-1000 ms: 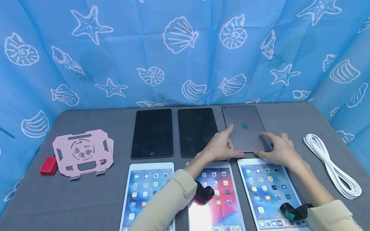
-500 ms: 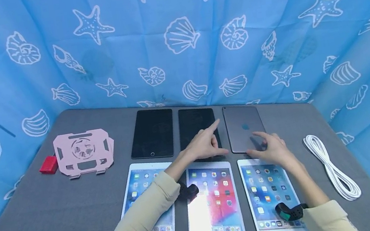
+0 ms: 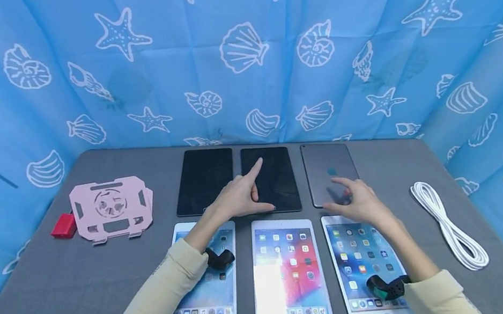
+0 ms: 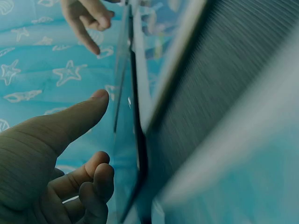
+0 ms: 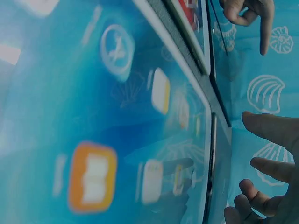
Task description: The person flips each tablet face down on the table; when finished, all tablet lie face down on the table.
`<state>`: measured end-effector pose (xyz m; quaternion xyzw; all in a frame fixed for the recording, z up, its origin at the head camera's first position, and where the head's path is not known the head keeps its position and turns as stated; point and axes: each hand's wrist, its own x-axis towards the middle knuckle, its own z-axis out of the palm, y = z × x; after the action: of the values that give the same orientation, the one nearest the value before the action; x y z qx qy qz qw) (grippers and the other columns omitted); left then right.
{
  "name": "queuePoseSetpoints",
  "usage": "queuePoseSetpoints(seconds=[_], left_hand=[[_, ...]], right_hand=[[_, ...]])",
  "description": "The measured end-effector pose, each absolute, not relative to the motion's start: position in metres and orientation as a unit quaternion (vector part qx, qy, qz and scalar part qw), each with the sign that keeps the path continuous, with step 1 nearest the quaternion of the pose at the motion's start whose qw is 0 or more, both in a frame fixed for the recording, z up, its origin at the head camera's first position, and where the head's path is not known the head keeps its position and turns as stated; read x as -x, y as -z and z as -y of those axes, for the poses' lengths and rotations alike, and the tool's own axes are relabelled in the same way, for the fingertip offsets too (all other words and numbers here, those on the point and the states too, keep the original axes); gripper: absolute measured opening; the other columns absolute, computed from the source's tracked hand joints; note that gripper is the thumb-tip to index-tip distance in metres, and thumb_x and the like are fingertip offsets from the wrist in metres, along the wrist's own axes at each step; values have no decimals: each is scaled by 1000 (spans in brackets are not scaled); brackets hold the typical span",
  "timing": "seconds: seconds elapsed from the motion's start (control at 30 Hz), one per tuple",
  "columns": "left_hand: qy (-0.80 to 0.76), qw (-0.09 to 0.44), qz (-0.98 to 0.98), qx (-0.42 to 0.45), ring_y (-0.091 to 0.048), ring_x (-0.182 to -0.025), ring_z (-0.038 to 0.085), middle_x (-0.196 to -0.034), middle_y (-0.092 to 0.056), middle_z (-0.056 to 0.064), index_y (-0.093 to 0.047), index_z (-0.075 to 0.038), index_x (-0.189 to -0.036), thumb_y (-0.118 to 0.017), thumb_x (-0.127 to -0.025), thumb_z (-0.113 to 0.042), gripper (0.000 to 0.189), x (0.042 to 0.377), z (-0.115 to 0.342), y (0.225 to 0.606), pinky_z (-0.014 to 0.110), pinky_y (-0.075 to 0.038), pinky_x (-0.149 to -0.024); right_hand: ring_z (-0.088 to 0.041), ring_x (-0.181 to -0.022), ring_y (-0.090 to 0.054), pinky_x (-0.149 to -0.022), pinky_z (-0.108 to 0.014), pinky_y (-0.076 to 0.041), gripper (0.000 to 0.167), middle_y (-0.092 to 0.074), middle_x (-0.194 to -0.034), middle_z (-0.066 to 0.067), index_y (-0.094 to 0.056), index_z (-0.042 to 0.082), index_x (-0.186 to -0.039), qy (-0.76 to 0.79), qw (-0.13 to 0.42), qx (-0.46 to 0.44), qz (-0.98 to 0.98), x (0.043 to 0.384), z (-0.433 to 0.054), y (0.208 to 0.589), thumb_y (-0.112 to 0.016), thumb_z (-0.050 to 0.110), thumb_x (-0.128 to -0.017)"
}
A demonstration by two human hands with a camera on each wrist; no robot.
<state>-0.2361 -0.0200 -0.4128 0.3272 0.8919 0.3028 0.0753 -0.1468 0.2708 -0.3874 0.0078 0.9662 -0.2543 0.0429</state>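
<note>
Well, from where I sit, the person's left hand (image 3: 237, 197) is over the left edge of the middle tablet (image 3: 279, 177), a black one, with its thumb and pointing finger wide apart and the other fingers curled in. The right hand (image 3: 358, 201) hangs over the near end of the grey tablet (image 3: 327, 159), thumb and pointing finger bent and apart. I cannot tell if any fingertip touches. Both tablets lie flat in the back row on the table (image 3: 49, 306), next to another black tablet (image 3: 206, 177). Nearer me are three lit white tablets (image 3: 296, 275). I see a pink stand (image 3: 128, 213) beside a red box (image 3: 64, 227) on the left, and a white cord (image 3: 445, 220) on the right
</note>
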Motion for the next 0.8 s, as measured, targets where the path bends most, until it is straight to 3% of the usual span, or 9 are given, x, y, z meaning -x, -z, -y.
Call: queuePoseSetpoints(seconds=[0.17, 0.47, 0.8], left_hand=[[-275, 77, -906, -312, -48, -55, 8, -71, -60, -3, -7, -6, -165, -86, -80, -45, 122, 233, 41, 412, 22, -38, -56], [-226, 94, -926, -287, -46, -63, 12, -94, -59, 1, -12, -2, -164, -85, -75, -59, 128, 236, 56, 418, 24, -30, -51], [-187, 91, -940, -270, -39, -56, 10, -89, -58, -3, -20, -4, -163, -83, -71, -68, 129, 241, 49, 430, 24, -24, -47]], right_hand=[[-44, -109, -56, -83, -52, -53, 73, -54, -124, -31, -45, 3, -151, 266, 45, -2, -963, 149, -260, 385, -76, 30, -91], [-40, -110, -56, -87, -52, -53, 81, -57, -125, -28, -45, 4, -152, 288, 63, 19, -955, 159, -234, 392, -82, 30, -86], [-44, -122, -53, -102, -61, -48, 86, -57, -133, -29, -42, 3, -154, 285, 95, 6, -954, 174, -216, 408, -84, 31, -84]])
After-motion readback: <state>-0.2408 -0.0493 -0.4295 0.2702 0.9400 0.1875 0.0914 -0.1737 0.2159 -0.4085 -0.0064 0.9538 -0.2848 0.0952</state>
